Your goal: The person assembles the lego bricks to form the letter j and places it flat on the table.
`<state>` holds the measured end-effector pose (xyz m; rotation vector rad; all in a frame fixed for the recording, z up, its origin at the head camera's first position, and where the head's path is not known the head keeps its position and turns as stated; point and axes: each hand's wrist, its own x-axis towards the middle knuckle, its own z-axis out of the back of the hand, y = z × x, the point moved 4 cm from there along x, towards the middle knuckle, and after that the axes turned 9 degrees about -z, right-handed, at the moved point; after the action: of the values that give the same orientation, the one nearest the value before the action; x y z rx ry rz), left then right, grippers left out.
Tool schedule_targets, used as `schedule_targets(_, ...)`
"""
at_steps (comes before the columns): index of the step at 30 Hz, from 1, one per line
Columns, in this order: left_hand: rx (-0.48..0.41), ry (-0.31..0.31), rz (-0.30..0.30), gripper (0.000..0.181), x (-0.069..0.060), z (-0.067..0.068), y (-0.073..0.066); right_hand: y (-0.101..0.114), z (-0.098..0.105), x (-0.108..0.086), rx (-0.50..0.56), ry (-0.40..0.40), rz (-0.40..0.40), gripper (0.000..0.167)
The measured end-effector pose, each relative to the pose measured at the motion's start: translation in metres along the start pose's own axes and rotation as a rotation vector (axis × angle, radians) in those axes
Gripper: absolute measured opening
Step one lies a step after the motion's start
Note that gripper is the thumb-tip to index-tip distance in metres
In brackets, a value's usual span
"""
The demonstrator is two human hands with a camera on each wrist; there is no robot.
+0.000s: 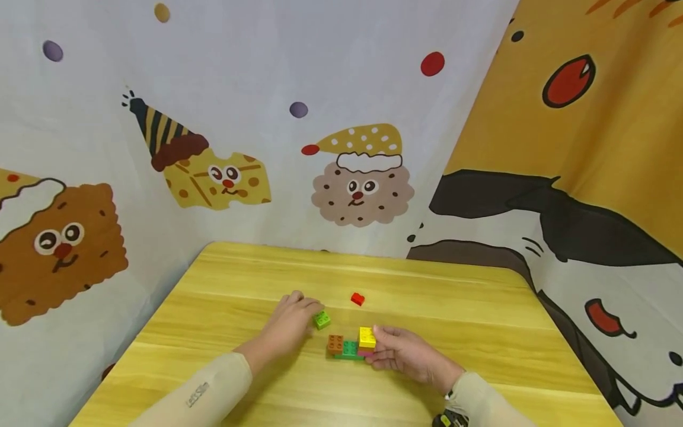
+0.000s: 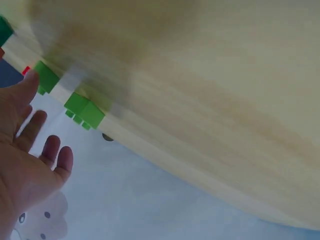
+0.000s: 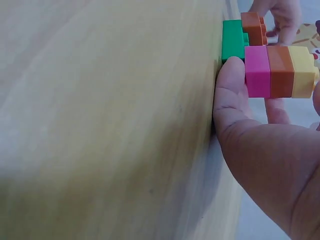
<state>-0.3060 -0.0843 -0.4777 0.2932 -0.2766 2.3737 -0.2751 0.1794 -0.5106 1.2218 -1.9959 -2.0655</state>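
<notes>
My right hand [image 1: 408, 356] grips a stack of toy building bricks at its right end. On a green base brick [image 1: 349, 349] an orange-brown brick [image 1: 335, 344] sits at the left. The gripped end rises as a pink brick [image 3: 257, 71], another orange-brown brick [image 3: 281, 71] and a yellow brick [image 1: 367, 336] on top. My left hand [image 1: 290, 320] reaches over the table with fingers loosely spread, beside a lime green brick [image 1: 322, 319]. The left wrist view shows its thumb at that brick, contact unclear, and a second lime green brick [image 2: 84, 111], which the hand hides from the head view.
A small red brick [image 1: 357, 299] lies farther back on the wooden table [image 1: 256, 267]. Printed cloth [image 1: 288, 178] with cartoon figures hangs behind the table and along its sides. A dark wrist strap [image 1: 450, 418] shows at my right wrist.
</notes>
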Motion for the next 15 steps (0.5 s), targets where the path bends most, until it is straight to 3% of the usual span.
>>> schedule_targets(6,0.036,0.093,-0.077,0.056,0.018,-0.004,-0.001,-0.002,0.002,-0.002,0.021,0.022,0.012,0.067)
schedule_targets(15,0.051,0.163,-0.015,0.043,0.027,-0.02,0.006,-0.005,0.003,-0.001,0.027,0.004,0.025,0.065)
